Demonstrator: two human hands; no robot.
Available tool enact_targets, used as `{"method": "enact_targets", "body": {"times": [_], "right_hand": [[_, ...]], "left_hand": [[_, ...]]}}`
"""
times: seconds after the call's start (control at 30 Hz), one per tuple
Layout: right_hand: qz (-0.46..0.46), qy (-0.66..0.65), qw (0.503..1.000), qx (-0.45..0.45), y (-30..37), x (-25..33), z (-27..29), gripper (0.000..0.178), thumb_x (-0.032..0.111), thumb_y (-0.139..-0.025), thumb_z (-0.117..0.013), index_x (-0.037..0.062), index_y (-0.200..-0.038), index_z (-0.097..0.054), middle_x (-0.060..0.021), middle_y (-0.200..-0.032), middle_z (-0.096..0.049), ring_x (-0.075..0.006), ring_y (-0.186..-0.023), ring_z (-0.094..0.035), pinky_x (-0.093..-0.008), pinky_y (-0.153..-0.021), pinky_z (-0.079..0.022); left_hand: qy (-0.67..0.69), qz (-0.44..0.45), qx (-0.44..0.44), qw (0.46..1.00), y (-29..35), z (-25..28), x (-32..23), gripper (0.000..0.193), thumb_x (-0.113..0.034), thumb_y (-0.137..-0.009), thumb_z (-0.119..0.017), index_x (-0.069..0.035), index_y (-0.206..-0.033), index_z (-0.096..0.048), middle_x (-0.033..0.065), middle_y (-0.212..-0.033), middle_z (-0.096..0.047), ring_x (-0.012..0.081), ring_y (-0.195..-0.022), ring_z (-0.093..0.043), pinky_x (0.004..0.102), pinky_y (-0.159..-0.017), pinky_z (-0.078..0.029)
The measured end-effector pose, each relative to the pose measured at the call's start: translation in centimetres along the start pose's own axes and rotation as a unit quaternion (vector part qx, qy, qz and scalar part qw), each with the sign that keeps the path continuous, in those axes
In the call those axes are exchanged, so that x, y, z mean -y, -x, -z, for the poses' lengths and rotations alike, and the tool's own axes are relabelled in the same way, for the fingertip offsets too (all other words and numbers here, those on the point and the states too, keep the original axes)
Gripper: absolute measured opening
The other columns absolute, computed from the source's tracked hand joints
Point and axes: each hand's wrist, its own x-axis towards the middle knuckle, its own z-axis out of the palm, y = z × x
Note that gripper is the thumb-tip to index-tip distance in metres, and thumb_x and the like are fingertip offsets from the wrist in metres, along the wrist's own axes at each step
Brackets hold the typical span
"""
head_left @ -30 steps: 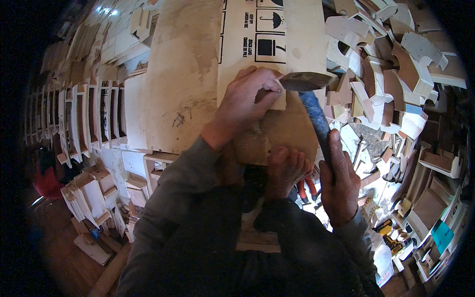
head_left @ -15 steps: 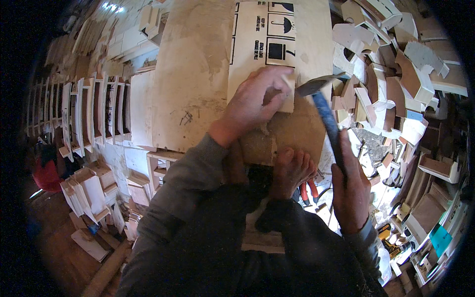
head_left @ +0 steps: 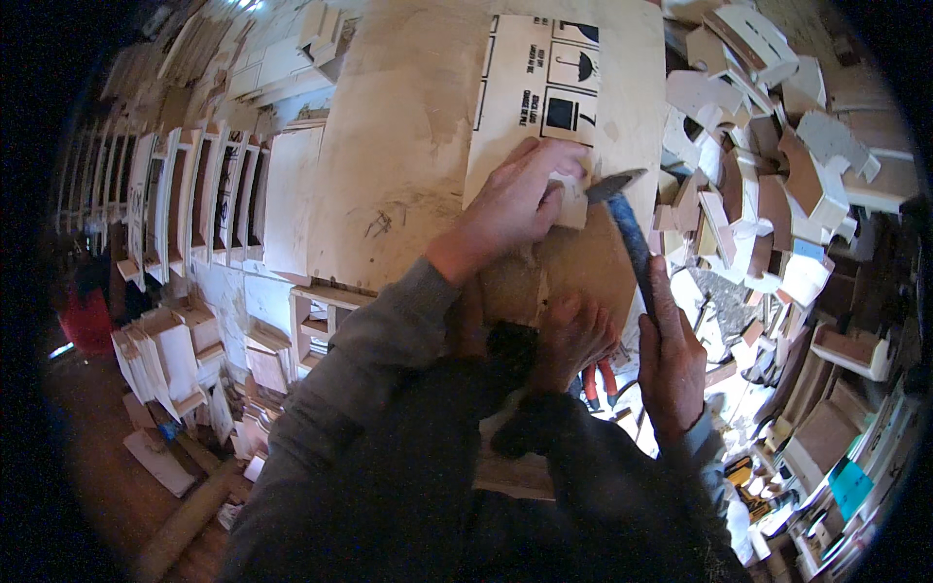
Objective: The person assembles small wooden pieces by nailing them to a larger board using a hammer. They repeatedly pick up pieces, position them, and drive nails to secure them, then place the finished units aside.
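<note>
Black umbrella pictogram, dark lettering on pale board.

The right hand holds a grey metal hammer with a blue handle. Its head is near the left hand, which rests on a flat, pale wooden board with black pictures. Thin grey nails lie to the left on the big, light brown wooden sheet.
</note>
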Motion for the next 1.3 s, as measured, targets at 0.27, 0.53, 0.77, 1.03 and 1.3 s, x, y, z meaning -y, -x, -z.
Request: {"method": "enact_targets", "body": {"times": [0.27,0.53,0.77,1.03,1.3], "right_hand": [[0.109,-0.049,0.976,-0.183,1.1,-0.7,-0.6,0.055,0.006,-0.092,-0.044,-0.0026,-0.144,-0.026,-0.0095,-0.083,-0.063,-0.0144,-0.062,-0.059,-0.0307,-0.054,-0.049],[-0.037,-0.200,0.962,-0.182,1.1,1.3,0.1,0.058,0.002,-0.090,-0.045,0.0098,-0.146,-0.030,-0.0154,-0.091,-0.062,-0.0276,-0.065,-0.061,-0.0342,-0.054,-0.049],[0.062,-0.046,0.988,-0.134,0.7,-0.5,-1.5,0.059,-0.001,-0.088,-0.048,0.0065,-0.144,-0.031,-0.0228,-0.105,-0.060,-0.0318,-0.072,-0.062,-0.0365,-0.060,-0.051],[0.029,-0.029,0.998,-0.048,0.1,-1.4,-2.9,0.059,-0.004,-0.088,-0.045,0.0092,-0.145,-0.032,-0.0190,-0.123,-0.058,-0.0253,-0.089,-0.064,-0.0326,-0.074,-0.051],[-0.063,-0.202,0.960,-0.182,1.7,-0.6,-2.2,0.060,0.022,-0.096,-0.043,0.0030,-0.148,-0.018,0.0012,-0.059,-0.039,-0.0079,-0.051,-0.037,-0.0245,-0.046,-0.031]], "left_hand": [[0.011,-0.042,-0.026,0.999,0.1,-0.5,0.6,0.040,0.007,-0.079,-0.049,-0.003,-0.117,-0.048,0.0121,-0.100,-0.062,0.0299,-0.099,-0.059,0.0388,-0.090,-0.046],[0.030,-0.055,-0.050,0.997,0.1,-0.9,1.0,0.037,0.005,-0.079,-0.048,-0.005,-0.115,-0.049,0.0151,-0.100,-0.060,0.0337,-0.101,-0.055,0.0415,-0.089,-0.045],[0.017,-0.062,-0.059,0.996,0.1,-0.8,0.7,0.034,0.004,-0.080,-0.047,-0.005,-0.113,-0.049,0.0162,-0.099,-0.058,0.0350,-0.102,-0.054,0.0423,-0.088,-0.045],[0.153,0.092,0.017,0.984,0.2,-1.5,1.1,0.034,0.004,-0.078,-0.053,-0.004,-0.111,-0.049,0.0167,-0.105,-0.056,0.0338,-0.106,-0.053,0.0417,-0.090,-0.043],[-0.041,0.092,-0.173,0.980,6.8,8.1,2.5,0.017,-0.009,-0.080,-0.061,-0.006,-0.096,-0.064,0.0126,-0.094,-0.063,0.0296,-0.099,-0.056,0.0383,-0.087,-0.045]]}}
